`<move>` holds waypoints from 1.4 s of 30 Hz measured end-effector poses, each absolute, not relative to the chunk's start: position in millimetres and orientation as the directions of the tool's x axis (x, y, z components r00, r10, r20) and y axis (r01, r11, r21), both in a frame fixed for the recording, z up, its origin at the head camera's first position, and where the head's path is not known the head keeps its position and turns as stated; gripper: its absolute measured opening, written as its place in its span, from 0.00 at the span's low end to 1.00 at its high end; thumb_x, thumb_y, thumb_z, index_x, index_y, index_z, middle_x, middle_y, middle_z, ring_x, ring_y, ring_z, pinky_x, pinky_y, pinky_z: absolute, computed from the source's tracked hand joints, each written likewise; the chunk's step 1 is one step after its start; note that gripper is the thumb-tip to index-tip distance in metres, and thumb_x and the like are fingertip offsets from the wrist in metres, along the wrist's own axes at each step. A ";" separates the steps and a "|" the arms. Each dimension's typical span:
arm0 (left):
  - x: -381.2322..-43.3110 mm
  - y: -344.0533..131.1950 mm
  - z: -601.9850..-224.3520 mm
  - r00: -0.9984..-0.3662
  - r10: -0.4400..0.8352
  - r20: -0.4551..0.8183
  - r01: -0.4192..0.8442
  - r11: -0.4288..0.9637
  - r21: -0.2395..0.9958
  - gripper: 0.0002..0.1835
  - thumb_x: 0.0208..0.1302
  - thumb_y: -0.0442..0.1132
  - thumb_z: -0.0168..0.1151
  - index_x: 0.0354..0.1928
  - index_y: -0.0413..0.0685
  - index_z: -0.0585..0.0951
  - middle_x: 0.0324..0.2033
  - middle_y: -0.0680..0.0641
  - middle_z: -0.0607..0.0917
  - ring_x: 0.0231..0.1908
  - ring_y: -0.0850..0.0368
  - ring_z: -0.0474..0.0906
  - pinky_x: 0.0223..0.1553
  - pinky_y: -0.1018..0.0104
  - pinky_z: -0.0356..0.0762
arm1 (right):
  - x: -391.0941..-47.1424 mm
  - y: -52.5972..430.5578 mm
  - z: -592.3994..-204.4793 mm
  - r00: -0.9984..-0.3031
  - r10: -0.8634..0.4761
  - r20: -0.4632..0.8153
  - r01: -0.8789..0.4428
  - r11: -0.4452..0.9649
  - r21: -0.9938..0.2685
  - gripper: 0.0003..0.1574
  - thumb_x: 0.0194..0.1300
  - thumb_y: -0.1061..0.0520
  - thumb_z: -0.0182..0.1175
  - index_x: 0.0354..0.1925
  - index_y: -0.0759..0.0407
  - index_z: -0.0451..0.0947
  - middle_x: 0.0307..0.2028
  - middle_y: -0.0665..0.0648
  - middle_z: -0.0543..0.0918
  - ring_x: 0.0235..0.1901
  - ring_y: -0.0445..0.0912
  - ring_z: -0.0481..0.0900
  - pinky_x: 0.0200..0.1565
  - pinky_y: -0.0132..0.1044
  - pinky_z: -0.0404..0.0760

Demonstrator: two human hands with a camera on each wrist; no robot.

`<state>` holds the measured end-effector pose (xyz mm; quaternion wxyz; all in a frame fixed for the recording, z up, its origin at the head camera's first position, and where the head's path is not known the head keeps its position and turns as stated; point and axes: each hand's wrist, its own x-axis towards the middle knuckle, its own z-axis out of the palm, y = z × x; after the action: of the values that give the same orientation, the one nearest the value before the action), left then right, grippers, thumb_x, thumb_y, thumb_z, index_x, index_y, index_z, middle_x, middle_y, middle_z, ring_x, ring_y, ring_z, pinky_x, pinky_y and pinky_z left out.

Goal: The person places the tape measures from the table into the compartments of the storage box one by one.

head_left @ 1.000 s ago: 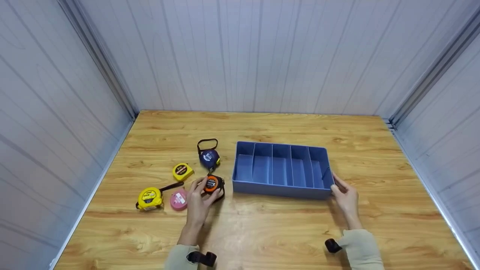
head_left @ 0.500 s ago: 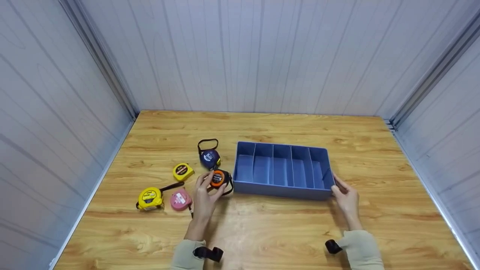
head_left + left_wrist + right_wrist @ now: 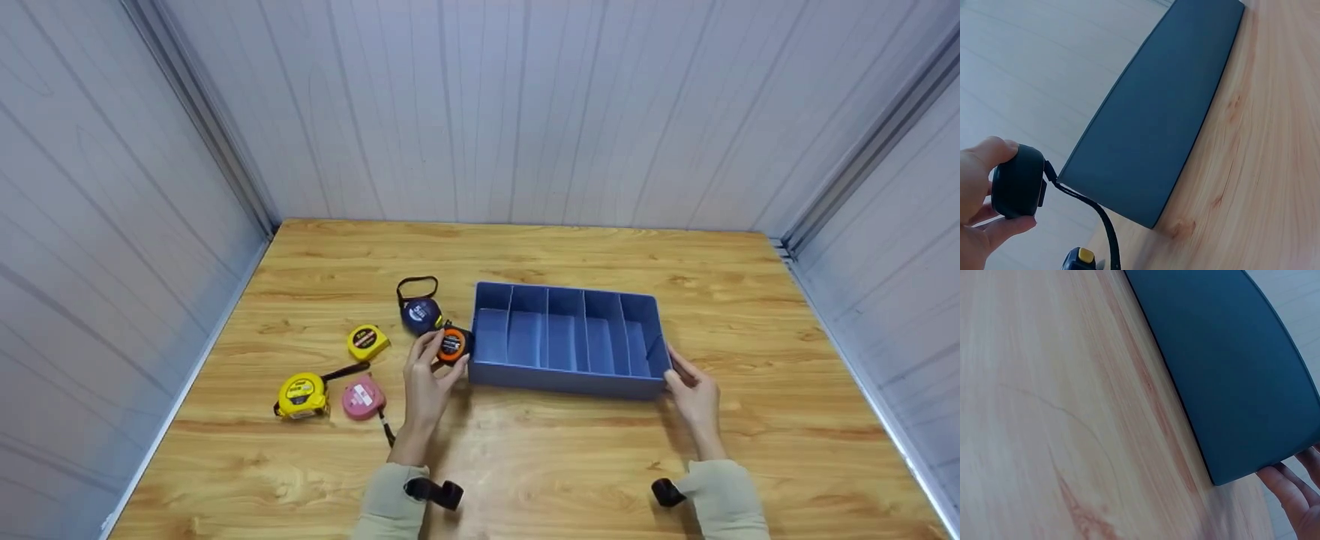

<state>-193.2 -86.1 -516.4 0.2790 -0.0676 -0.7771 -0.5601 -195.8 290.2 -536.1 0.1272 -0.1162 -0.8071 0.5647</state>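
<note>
A person works two-handed at a wood-grain surface (image 3: 540, 465), the left hand (image 3: 426, 390) pinching a black-and-orange tape measure (image 3: 452, 345) between thumb and fingers. Held above the surface, the tape measure sits just beside the left end of a blue box (image 3: 566, 380); whether the two touch cannot be told. Its orange face is turned up toward the head camera, and in the left wrist view a dark strap (image 3: 1107, 225) trails from the case past the box's near corner.

The right hand (image 3: 694, 397) rests at the opposite end, thumb and fingers extended against the outside of the box near its front corner. The box stands upright on the surface, split by four dividers into five compartments in a row.

To the left of the box lie four more tape measures. A navy one (image 3: 421, 316), its looped strap pointing away from the person, lies nearest the held one. A small yellow one (image 3: 367, 343) lies farther left, with a pink one (image 3: 364, 397) nearer the person and a larger yellow one (image 3: 301, 396) leftmost, a dark strap extending from its side. Pale panelled walls (image 3: 480, 112) enclose the surface at the back and both sides.
</note>
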 end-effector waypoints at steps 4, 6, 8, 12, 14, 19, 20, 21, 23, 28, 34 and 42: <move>-197.5 -81.5 -514.6 -0.840 -0.211 0.500 0.421 0.327 0.846 0.27 0.46 0.31 0.68 0.50 0.26 0.73 0.46 0.36 0.72 0.43 0.45 0.74 0.35 0.66 0.77 | -196.0 290.1 -535.6 -0.938 0.337 0.079 0.038 0.328 -0.944 0.25 0.57 0.67 0.50 0.54 0.56 0.72 0.49 0.59 0.75 0.42 0.45 0.76 0.31 0.27 0.77; -199.6 -79.2 -514.1 -0.840 -0.211 0.500 0.426 0.314 0.848 0.27 0.46 0.31 0.68 0.50 0.26 0.73 0.46 0.36 0.72 0.44 0.45 0.73 0.36 0.66 0.77 | -196.3 290.3 -535.9 -0.937 0.339 0.084 0.036 0.333 -0.942 0.25 0.57 0.67 0.51 0.54 0.57 0.72 0.49 0.59 0.75 0.42 0.44 0.76 0.32 0.26 0.77; -202.0 -76.6 -514.1 -0.836 -0.211 0.507 0.436 0.304 0.847 0.27 0.45 0.30 0.68 0.50 0.26 0.73 0.46 0.36 0.72 0.45 0.44 0.73 0.36 0.64 0.77 | -196.7 290.7 -536.5 -0.937 0.339 0.081 0.043 0.341 -0.939 0.25 0.57 0.67 0.51 0.55 0.57 0.72 0.49 0.60 0.75 0.41 0.42 0.77 0.32 0.25 0.76; -207.0 -70.7 -514.5 -0.819 -0.205 0.535 0.461 0.319 0.828 0.27 0.44 0.28 0.68 0.48 0.23 0.73 0.45 0.33 0.72 0.44 0.42 0.73 0.34 0.59 0.77 | -196.3 290.9 -536.3 -0.942 0.331 0.056 0.059 0.328 -0.943 0.26 0.58 0.67 0.50 0.55 0.56 0.71 0.50 0.60 0.74 0.40 0.39 0.77 0.33 0.27 0.77; -207.0 -66.9 -509.2 -0.821 -0.196 0.535 0.457 0.334 0.824 0.27 0.43 0.26 0.68 0.48 0.22 0.72 0.44 0.31 0.72 0.43 0.40 0.73 0.34 0.56 0.77 | -195.6 290.6 -535.8 -0.945 0.325 0.045 0.066 0.324 -0.944 0.26 0.58 0.67 0.50 0.56 0.56 0.70 0.51 0.60 0.73 0.41 0.40 0.76 0.33 0.27 0.77; -210.3 -61.5 -504.1 -0.825 -0.173 0.538 0.457 0.356 0.815 0.26 0.44 0.26 0.67 0.48 0.22 0.72 0.44 0.32 0.72 0.42 0.42 0.74 0.35 0.61 0.77 | -195.6 290.2 -536.1 -0.945 0.322 0.057 0.057 0.334 -0.941 0.25 0.58 0.67 0.50 0.56 0.57 0.71 0.51 0.60 0.74 0.45 0.46 0.75 0.34 0.25 0.76; -211.2 -60.8 -504.6 -0.820 -0.171 0.546 0.465 0.358 0.810 0.27 0.45 0.27 0.67 0.48 0.23 0.72 0.44 0.33 0.72 0.42 0.44 0.74 0.35 0.63 0.77 | -195.7 290.2 -536.7 -0.945 0.320 0.069 0.047 0.341 -0.939 0.25 0.58 0.66 0.50 0.56 0.57 0.71 0.51 0.60 0.74 0.45 0.46 0.75 0.33 0.25 0.76; -214.7 -60.6 -509.2 -0.818 -0.171 0.550 0.468 0.359 0.808 0.27 0.45 0.28 0.68 0.49 0.24 0.72 0.44 0.34 0.72 0.42 0.45 0.74 0.35 0.65 0.77 | -195.7 290.0 -537.4 -0.943 0.322 0.082 0.035 0.340 -0.940 0.25 0.58 0.66 0.50 0.55 0.58 0.71 0.50 0.60 0.74 0.44 0.45 0.76 0.33 0.25 0.76; -219.0 -58.8 -514.2 -0.817 -0.174 0.550 0.466 0.361 0.808 0.27 0.44 0.30 0.68 0.49 0.25 0.73 0.44 0.36 0.73 0.42 0.47 0.75 0.35 0.68 0.77 | -195.9 290.0 -540.0 -0.940 0.328 0.098 0.020 0.338 -0.941 0.25 0.58 0.65 0.51 0.55 0.58 0.71 0.50 0.59 0.74 0.43 0.42 0.76 0.32 0.25 0.76; -222.7 -52.5 -513.5 -0.833 -0.176 0.524 0.447 0.345 0.826 0.27 0.45 0.30 0.68 0.49 0.25 0.73 0.44 0.36 0.73 0.43 0.46 0.74 0.35 0.66 0.77 | -196.2 290.0 -540.2 -0.937 0.326 0.126 -0.001 0.357 -0.934 0.25 0.57 0.65 0.51 0.55 0.59 0.71 0.50 0.59 0.74 0.43 0.38 0.75 0.33 0.22 0.75; -227.8 -44.8 -510.4 -0.850 -0.178 0.495 0.397 0.401 0.826 0.27 0.47 0.33 0.68 0.50 0.27 0.73 0.45 0.36 0.73 0.45 0.45 0.72 0.39 0.66 0.76 | -196.7 291.7 -536.8 -0.946 0.315 0.079 0.031 0.331 -0.943 0.25 0.59 0.67 0.51 0.55 0.57 0.71 0.51 0.59 0.74 0.47 0.46 0.73 0.34 0.22 0.74; -234.8 -37.1 -507.5 -0.874 -0.170 0.455 0.348 0.435 0.830 0.26 0.48 0.34 0.67 0.50 0.27 0.73 0.44 0.36 0.73 0.44 0.46 0.74 0.39 0.66 0.75 | -197.1 290.0 -537.1 -0.940 0.332 0.076 0.041 0.330 -0.943 0.25 0.57 0.67 0.51 0.55 0.59 0.71 0.49 0.61 0.74 0.44 0.48 0.76 0.31 0.26 0.77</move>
<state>-234.8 -37.1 -507.5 0.2450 -0.0549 -0.8109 -0.5285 -197.1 290.0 -537.1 0.1284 -0.1156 -0.8052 0.5673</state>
